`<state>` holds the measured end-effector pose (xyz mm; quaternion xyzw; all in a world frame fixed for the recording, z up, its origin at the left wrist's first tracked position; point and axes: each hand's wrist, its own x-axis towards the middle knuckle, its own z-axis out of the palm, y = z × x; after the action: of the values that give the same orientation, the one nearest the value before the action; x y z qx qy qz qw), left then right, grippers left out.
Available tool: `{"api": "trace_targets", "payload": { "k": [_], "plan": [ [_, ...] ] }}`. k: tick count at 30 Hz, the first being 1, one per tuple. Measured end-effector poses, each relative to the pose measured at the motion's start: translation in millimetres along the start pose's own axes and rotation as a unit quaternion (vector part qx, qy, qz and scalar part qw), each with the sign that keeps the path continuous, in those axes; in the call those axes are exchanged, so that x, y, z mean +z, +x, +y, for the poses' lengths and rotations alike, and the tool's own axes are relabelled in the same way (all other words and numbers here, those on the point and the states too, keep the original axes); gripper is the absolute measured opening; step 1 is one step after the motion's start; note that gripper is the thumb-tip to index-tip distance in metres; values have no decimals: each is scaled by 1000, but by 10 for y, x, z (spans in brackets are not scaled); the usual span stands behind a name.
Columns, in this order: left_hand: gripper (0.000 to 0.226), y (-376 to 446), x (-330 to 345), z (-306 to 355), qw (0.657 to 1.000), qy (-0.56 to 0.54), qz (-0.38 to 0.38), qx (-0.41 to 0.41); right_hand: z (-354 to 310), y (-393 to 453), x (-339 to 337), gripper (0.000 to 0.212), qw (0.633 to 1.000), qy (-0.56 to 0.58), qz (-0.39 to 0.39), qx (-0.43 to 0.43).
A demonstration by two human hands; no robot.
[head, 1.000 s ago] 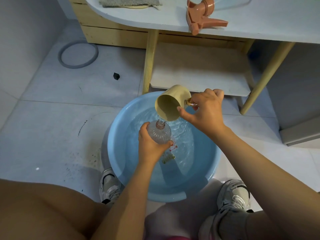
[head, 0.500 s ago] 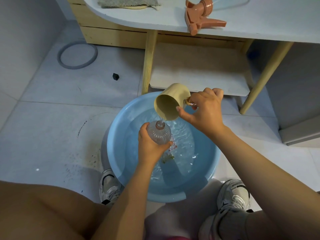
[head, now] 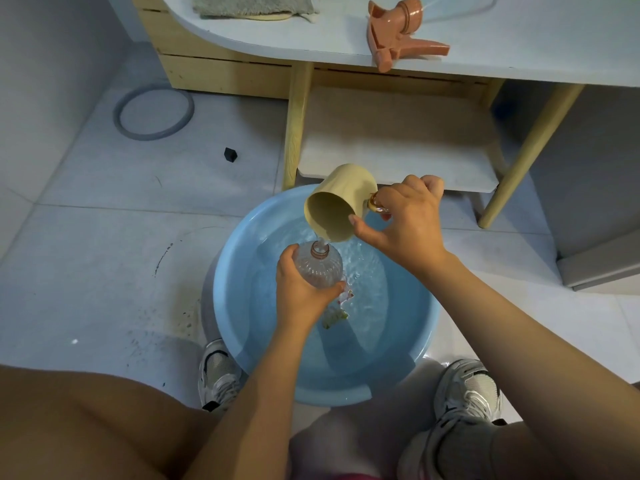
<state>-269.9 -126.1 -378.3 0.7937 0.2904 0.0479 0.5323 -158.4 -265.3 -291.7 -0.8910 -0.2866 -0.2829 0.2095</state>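
Observation:
A blue basin [head: 242,327] holding water stands on the floor between my feet. Over it, my left hand [head: 301,292] grips a clear ribbed plastic bottle [head: 320,268] upright, its open neck pointing up. My right hand [head: 405,223] holds a beige cup [head: 337,199] by its handle, thumb against the rim. The cup is tipped left and down, and a thin stream of water runs from its lip into the bottle's mouth. The bottle's lower part is hidden behind my left hand.
A wooden-legged table [head: 298,126] with a lower shelf stands just behind the basin. On its white top lie an orange spray-trigger head [head: 398,36] and a grey cloth [head: 252,5]. A grey ring [head: 154,112] and a small black piece [head: 230,154] lie on the tiles at left.
The cup has tipped slightly further and shifted a little left while water keeps running into the bottle. The water in the basin ripples. My left hand stays where it was.

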Motion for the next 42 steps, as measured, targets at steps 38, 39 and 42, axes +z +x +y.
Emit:
{"api": "trace_targets", "payload": {
  "k": [38, 39, 42],
  "plan": [
    [98, 1, -3, 68, 999, 32, -1, -9, -17, -54, 41, 40, 995, -15, 50, -80],
    [98, 6, 0, 64, 999, 30, -1, -11, -14, -54, 43, 40, 995, -14, 50, -79],
    [99, 9, 3, 69, 1000, 24, -2, -18, -13, -56, 45, 41, 996, -12, 49, -76]
  ]
}}
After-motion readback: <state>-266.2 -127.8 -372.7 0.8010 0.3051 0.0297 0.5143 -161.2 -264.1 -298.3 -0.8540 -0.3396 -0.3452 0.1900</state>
